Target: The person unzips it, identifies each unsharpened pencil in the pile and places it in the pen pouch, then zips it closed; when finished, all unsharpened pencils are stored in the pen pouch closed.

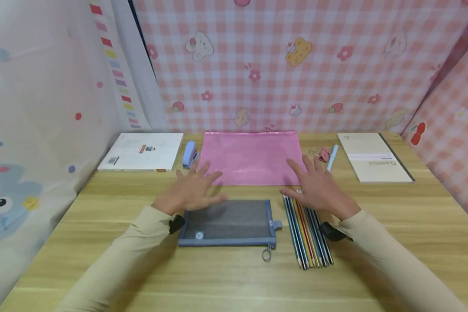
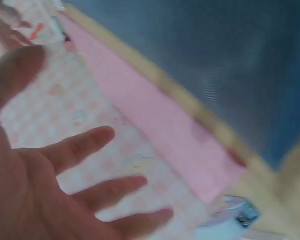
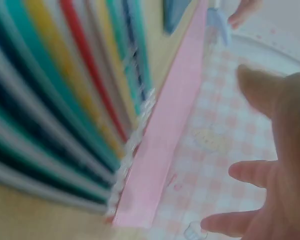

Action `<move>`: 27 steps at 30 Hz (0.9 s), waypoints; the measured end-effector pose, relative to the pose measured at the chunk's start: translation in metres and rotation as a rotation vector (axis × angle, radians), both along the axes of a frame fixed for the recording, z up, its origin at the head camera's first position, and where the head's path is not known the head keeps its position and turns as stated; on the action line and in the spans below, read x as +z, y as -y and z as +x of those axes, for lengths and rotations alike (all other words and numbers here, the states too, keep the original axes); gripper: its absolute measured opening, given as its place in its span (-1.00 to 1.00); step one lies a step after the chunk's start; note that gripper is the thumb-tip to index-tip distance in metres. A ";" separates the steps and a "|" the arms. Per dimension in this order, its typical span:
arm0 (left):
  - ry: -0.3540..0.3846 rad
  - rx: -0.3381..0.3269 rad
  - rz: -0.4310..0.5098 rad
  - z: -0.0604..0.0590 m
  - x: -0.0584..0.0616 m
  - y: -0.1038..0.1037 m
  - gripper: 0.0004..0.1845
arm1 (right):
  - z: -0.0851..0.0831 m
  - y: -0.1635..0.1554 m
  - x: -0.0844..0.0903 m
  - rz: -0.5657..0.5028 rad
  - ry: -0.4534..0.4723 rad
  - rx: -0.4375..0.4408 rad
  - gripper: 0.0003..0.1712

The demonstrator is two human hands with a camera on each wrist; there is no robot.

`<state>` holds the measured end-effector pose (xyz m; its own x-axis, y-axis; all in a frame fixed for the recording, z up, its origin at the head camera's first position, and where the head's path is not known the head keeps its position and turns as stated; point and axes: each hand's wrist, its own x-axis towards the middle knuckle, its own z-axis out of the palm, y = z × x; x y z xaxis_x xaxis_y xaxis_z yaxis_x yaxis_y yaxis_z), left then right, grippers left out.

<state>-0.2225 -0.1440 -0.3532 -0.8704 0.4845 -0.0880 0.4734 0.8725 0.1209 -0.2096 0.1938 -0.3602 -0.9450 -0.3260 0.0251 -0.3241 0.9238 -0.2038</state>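
The pink pouch point(image 1: 251, 157) lies flat at the far middle of the wooden desk point(image 1: 413, 225), at twelve o'clock from the person. The grey mesh pouch point(image 1: 228, 222) lies just nearer, with a row of coloured pencils point(image 1: 307, 232) at its three o'clock.

The only writing that reads is "Gambol" on the cream notebook point(image 1: 374, 157) at two o'clock; the print on the white book point(image 1: 144, 151) at ten o'clock is too small to read.

The left hand point(image 1: 193, 190) has its fingers spread and straight, holding nothing, over the gap between the two pouches. The right hand point(image 1: 316, 187) is likewise spread flat and holds nothing, over the pencil tops by the pink pouch's near right corner. Whether either hand touches anything cannot be told.

A blue stapler point(image 1: 189, 154) sits left of the pink pouch; a pink clip point(image 1: 323, 153) and a pale blue pen point(image 1: 332, 157) sit right.
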 end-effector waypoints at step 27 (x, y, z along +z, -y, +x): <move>0.307 -0.814 0.101 0.011 -0.015 -0.098 -0.49 | 0.082 0.005 -0.007 -0.507 0.150 0.191 -0.94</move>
